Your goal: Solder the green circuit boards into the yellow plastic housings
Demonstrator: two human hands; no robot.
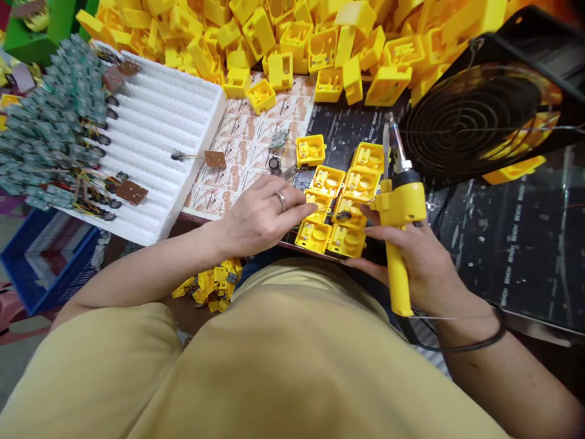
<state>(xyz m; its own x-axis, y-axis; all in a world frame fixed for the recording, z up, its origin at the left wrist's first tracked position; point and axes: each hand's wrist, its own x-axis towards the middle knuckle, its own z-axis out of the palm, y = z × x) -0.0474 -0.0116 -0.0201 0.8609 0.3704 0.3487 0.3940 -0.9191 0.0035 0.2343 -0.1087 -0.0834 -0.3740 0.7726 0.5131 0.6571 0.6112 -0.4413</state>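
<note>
Head view: A person's left hand [262, 213], fingers bent and partly closed, was at the nine o'clock side of open yellow cases [354, 206] on the dark surface [493, 238]; whether it held anything could not be told. At their four o'clock, the right hand [420, 256] wrapped its fingers around a yellow soldering gun [402, 206]. A fan [470, 122] stood at two.

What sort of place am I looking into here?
Probably an electronics assembly workshop: a yellow, pistol-shaped plastic soldering tool, a heap of yellow, box-shaped plastic housings and a pile of greenish, flat circuit boards.
</note>
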